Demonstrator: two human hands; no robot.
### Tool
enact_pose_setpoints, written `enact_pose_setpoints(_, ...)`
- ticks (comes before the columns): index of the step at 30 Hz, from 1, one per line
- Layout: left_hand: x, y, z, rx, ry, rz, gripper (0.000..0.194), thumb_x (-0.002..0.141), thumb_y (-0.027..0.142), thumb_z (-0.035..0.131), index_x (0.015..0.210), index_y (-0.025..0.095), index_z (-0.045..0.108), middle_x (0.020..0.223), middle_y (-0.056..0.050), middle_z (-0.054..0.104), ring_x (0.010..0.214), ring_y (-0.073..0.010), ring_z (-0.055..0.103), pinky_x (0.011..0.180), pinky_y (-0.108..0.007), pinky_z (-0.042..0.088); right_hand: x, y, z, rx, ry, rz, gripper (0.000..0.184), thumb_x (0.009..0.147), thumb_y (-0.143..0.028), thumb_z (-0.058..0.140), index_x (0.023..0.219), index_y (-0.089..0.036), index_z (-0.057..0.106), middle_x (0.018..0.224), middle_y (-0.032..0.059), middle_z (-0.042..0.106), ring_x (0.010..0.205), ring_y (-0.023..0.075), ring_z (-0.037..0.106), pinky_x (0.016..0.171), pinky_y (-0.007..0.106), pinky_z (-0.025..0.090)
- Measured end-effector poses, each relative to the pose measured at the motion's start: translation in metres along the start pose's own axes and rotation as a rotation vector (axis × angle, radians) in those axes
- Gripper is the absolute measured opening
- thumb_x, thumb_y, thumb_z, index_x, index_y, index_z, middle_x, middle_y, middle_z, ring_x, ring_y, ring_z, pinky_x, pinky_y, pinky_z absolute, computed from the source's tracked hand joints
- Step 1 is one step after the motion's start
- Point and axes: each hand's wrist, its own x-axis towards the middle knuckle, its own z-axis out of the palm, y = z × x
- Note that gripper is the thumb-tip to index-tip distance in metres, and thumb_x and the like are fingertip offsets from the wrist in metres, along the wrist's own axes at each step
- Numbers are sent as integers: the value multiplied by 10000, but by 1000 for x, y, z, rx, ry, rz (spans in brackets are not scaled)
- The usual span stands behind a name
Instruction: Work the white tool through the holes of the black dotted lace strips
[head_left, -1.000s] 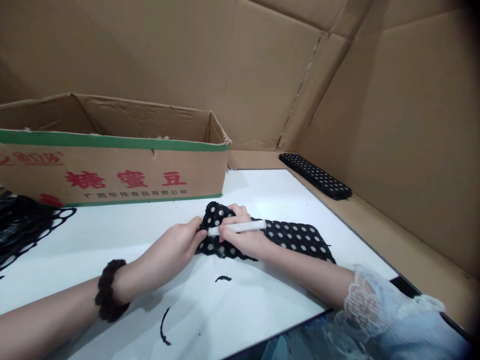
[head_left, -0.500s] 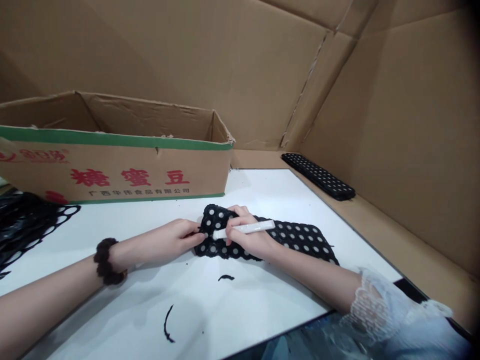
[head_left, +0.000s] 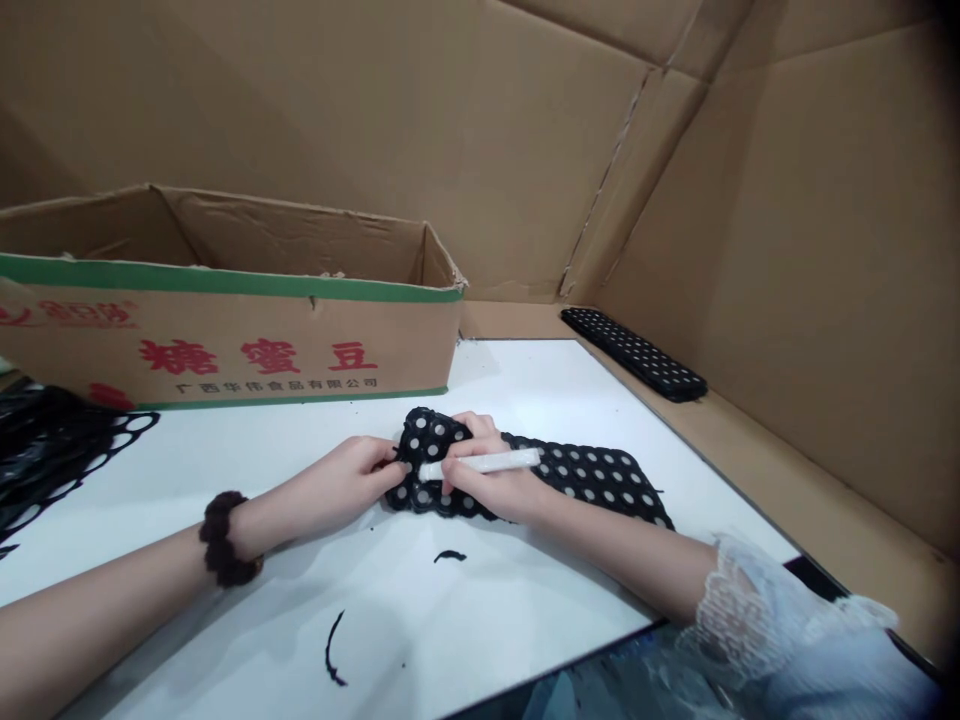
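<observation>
Strip point(head_left: 589, 474) looks black, scallop-edged, dotted with pale rounds.

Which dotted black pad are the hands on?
The nearer pad, on the white surface: the left hand pinches its end, the right hand holds a white stick over it. The far pad lies by the cardboard wall, untouched.

Your desk point(head_left: 525, 370) presents a flat white surface. On it, at your left rear, stands an open cardboard box point(head_left: 300, 335), with black openwork material point(head_left: 52, 450) near its front face; at your centre lies a black dotted strip point(head_left: 604, 480), with a short black scrap point(head_left: 450, 555) and a longer curved scrap point(head_left: 330, 650) nearer to you. Past the white surface's right edge, a brown cardboard border point(head_left: 787, 470) carries another dotted piece point(head_left: 637, 355).
</observation>
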Motion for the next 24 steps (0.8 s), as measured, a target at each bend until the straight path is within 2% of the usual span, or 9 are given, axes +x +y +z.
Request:
enact_pose_setpoints(4,-4,5,7,162,83,29,329,849,395,354,608,181,420,579,29,438,526,-118,369,484,-235,268,0,-1,2,-38,5,-5,255,766,-177,498,542,-192,620,1052,24,477,1087,196,380,981,376,283)
enact_pose_setpoints(9,-9,12,14,214,152,79,325,874,374,335,624,182,419,610,21,492,558,-126,412,528,-245,291,0,2,10,-112,32,-63,232,770,-214,494,568,-188,605,1059,47,470,1099,220,351,955,399,297)
enact_pose_setpoints(12,-8,10,11,165,157,59,346,873,417,337,639,182,433,632,15,499,579,-130,420,540,-248,299,2,4,10,-78,52,-51,205,747,-220,517,564,-193,604,1031,49,473,1110,231,343,965,409,282)
enact_pose_setpoints(17,1,-3,0,-37,65,-32,391,835,507,382,634,175,426,625,23,437,564,-117,391,532,-242,313,6,5,-1,167,42,62,271,732,-136,462,509,-201,602,974,17,535,1069,206,413,997,399,250)
enact_pose_setpoints(20,2,-5,-1,-36,72,-60,420,832,520,379,600,172,413,599,26,430,553,-116,394,533,-245,309,4,5,-4,166,31,48,253,729,-143,483,523,-206,616,981,22,526,1087,204,396,998,393,244)
enact_pose_setpoints(24,-1,1,2,40,139,-30,432,854,504,348,579,175,401,568,34,438,543,-115,400,533,-242,298,3,5,-3,127,23,39,246,747,-167,495,550,-217,632,987,23,514,1106,198,376,1002,384,241)
